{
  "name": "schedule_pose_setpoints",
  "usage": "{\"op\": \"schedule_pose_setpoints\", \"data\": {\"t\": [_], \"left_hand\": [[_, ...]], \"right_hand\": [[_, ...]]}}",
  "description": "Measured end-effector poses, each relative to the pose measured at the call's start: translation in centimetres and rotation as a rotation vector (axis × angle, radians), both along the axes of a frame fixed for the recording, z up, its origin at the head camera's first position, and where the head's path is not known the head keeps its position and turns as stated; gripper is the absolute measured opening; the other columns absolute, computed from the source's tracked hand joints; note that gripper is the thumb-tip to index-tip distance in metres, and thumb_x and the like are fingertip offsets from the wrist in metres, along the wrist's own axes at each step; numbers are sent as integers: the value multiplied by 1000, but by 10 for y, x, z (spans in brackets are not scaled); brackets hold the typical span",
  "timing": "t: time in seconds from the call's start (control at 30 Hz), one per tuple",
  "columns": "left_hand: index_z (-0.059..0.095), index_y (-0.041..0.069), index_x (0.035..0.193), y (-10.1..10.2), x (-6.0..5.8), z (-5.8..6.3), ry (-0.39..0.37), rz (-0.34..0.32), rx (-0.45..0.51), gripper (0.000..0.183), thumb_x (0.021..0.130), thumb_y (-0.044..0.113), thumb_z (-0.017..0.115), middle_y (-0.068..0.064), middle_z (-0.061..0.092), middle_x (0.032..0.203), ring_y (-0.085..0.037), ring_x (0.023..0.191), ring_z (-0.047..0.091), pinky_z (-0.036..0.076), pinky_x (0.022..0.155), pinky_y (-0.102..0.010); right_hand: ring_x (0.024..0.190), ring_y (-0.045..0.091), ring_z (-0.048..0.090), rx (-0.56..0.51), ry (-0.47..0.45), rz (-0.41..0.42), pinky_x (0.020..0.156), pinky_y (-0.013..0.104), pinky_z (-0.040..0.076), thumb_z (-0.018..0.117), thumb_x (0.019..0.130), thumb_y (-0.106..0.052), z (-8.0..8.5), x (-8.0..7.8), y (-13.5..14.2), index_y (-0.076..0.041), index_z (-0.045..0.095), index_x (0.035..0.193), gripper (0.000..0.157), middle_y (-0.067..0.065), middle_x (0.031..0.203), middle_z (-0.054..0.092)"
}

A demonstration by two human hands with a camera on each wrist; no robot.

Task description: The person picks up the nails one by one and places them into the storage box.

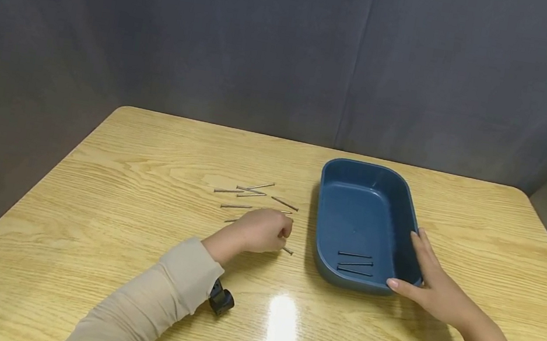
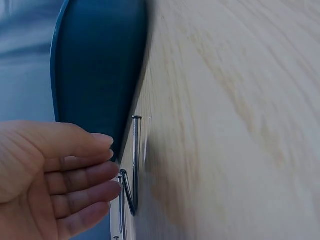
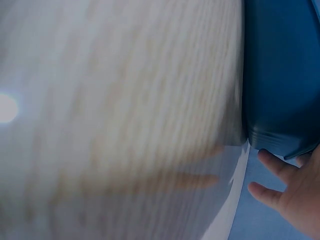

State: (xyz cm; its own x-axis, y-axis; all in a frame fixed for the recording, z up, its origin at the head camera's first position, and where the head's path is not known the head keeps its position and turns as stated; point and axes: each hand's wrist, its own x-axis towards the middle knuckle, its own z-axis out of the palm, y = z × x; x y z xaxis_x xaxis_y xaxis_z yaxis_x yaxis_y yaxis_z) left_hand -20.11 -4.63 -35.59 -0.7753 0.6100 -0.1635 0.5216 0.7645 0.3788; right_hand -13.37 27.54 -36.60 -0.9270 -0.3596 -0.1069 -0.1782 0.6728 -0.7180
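Several metal nails [image 1: 236, 207] lie loosely spread on the table left of a blue plastic bin [image 1: 357, 212]. Over the near part of this spread is my left hand [image 1: 264, 230], its fingers bent and fingertips close beside two nails [image 2: 136, 160] in the left wrist view. One nail [image 1: 288, 250] shows just past its knuckles; others are partly hidden under the hand. Inside the bin, three nails [image 1: 355, 263] lie near its front end. My right hand [image 1: 439, 286] rests at the bin's near right corner, fingers spread along the outer wall and thumb over the rim.
The wooden table [image 1: 156, 176] reaches back to a dark grey curtain [image 1: 250, 43]. A black wrist camera [image 1: 221, 298] hangs under the left sleeve [image 1: 165, 290]. Bright light reflects off the table's front.
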Motion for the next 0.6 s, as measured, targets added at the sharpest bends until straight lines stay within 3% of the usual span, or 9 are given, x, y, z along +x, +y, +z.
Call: {"op": "schedule_pose_setpoints", "data": {"t": [0.2, 0.4, 0.6], "left_hand": [[47, 8, 72, -1, 0, 0, 12, -23, -3, 15, 82, -1, 53, 2, 24, 60, -12, 54, 22, 19, 55, -25], [37, 11, 67, -1, -2, -4, 4, -25, -17, 25, 77, -7, 52, 2, 21, 61, -13, 55, 20, 17, 56, -26], [40, 12, 68, 0, -3, -6, 22, -32, -48, 25, 78, -7, 53, 1, 27, 64, -13, 58, 24, 19, 57, -26]], "right_hand": [[133, 46, -12, 17, -14, -10, 91, 73, 11, 60, 87, -29, 1, 0, 1, -13, -14, 145, 96, 16, 148, -23], [134, 46, -12, 15, -11, -8, 92, 73, 11, 61, 87, -29, 0, 0, 0, -12, -14, 145, 96, 16, 149, -23], [134, 46, -12, 7, -1, 0, 92, 72, 12, 61, 87, -27, 0, 0, 0, -12, -14, 145, 96, 17, 149, -22]]}}
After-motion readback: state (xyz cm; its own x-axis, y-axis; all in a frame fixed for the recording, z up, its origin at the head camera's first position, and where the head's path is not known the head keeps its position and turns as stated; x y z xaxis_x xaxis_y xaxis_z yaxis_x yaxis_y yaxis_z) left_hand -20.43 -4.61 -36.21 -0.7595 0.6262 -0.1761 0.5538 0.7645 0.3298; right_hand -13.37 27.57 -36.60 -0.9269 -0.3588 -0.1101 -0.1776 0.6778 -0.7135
